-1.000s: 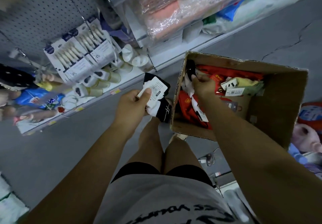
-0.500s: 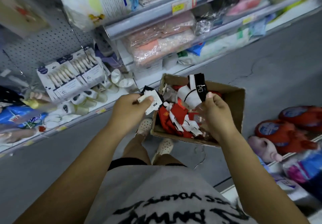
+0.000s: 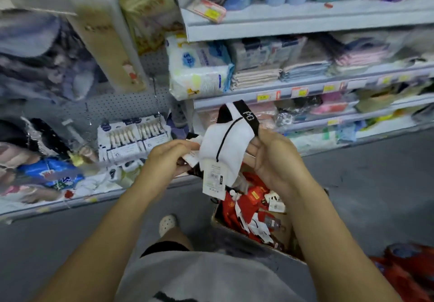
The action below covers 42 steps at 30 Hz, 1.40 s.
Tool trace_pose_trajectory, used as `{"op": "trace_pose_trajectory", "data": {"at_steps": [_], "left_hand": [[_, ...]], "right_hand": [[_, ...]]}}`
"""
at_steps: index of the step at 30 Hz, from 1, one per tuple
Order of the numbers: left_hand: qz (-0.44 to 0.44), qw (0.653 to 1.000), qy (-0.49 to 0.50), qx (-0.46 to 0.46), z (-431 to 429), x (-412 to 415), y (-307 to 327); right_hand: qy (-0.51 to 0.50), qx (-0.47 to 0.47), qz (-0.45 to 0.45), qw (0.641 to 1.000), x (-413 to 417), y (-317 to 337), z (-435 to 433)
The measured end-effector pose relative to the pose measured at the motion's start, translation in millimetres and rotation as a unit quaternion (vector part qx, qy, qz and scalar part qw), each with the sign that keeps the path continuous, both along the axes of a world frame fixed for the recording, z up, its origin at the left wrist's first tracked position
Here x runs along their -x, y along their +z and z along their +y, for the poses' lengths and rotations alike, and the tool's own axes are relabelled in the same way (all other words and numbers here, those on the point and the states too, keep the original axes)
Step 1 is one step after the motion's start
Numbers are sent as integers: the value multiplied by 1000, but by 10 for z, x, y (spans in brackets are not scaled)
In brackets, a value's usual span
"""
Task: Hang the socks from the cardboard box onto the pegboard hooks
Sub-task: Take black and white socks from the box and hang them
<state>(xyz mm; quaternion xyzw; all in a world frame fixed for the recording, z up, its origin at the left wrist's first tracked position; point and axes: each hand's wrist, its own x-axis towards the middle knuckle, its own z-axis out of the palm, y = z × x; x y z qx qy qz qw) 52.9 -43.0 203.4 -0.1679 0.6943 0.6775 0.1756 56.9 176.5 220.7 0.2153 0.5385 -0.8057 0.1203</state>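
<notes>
A white sock pair with black cuff and heel (image 3: 225,146) hangs in front of me, a paper tag (image 3: 212,179) dangling below it. My right hand (image 3: 272,160) grips it at the black cuff. My left hand (image 3: 169,160) pinches another black-and-white tagged sock pair (image 3: 193,154), mostly hidden behind the first. The cardboard box (image 3: 291,238) sits on the floor below my hands, holding several red and white tagged socks (image 3: 249,205). The grey pegboard (image 3: 122,106) with thin metal hooks (image 3: 155,97) is at the left.
Carded packs (image 3: 131,137) hang low on the pegboard. Shelves (image 3: 305,24) of folded towels and wrapped goods fill the right. Goods lie on the bottom shelf at left. My foot (image 3: 167,224) stands on the grey floor beside the box. Red items (image 3: 408,271) lie at the bottom right.
My right hand lifted the white sock pair out of the box and up to chest height. My left hand stayed on its sock pair. My view tilted up toward the shelves.
</notes>
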Motion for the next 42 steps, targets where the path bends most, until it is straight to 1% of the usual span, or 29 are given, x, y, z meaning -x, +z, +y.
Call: {"op": "trace_pose_trajectory", "data": {"at_steps": [1, 2, 3, 4, 6, 8, 11, 13, 16, 19, 21, 23, 26, 27, 29, 32, 35, 36, 38, 40, 42], "left_hand": [[-22, 999, 21, -44, -67, -13, 72], [-16, 998, 22, -64, -141, -29, 142], [0, 998, 3, -60, -221, -49, 213], [29, 999, -18, -32, -313, -78, 273], [83, 996, -13, 24, -530, -114, 372], [98, 994, 30, 45, -783, -89, 446], [102, 990, 92, 21, -1226, -30, 614], [119, 983, 141, 10, -1569, 30, 744], [158, 961, 225, 15, -2084, 136, 948], [193, 940, 276, 41, -2633, 247, 1088], [212, 931, 290, 62, -3014, 318, 1158], [228, 924, 294, 90, -3372, 372, 1267], [253, 916, 302, 70, -3825, 416, 1484], [257, 919, 294, 62, -3964, 438, 1540], [251, 929, 259, 87, -4183, 483, 1653], [243, 941, 199, 126, -4394, 618, 1767], [265, 936, 195, 126, -4560, 778, 1892], [273, 934, 196, 119, -4620, 838, 1930], [284, 932, 187, 127, -4754, 975, 1996], [285, 934, 164, 141, -4844, 1093, 2103], [290, 934, 125, 167, -4933, 1227, 2208]], "right_hand": [[9, 14, -4, 1000, 105, 42, -110], [14, 25, -12, 1000, 203, 84, -224], [19, 29, -17, 999, 292, 133, -340], [21, 38, -21, 999, 369, 181, -457], [38, 57, -21, 997, 486, 292, -705], [58, 60, -20, 996, 569, 395, -979], [111, 48, -13, 993, 671, 544, -1441], [173, 31, -5, 984, 703, 673, -1797], [268, -35, 48, 962, 705, 895, -2388], [290, -75, 111, 947, 683, 1103, -3015], [290, -94, 147, 941, 690, 1217, -3432], [268, -97, 182, 941, 744, 1293, -3826], [206, -59, 212, 954, 876, 1369, -4352], [184, -33, 210, 959, 921, 1389, -4517], [150, 14, 208, 966, 995, 1430, -4820], [116, 32, 211, 970, 1070, 1476, -5174], [114, -2, 225, 968, 1131, 1559, -5313], [118, -31, 232, 965, 1163, 1594, -5313], [117, -122, 250, 953, 1265, 1644, -5266], [92, -214, 290, 928, 1397, 1718, -5210], [88, -272, 369, 885, 1577, 1820, -5191]]}}
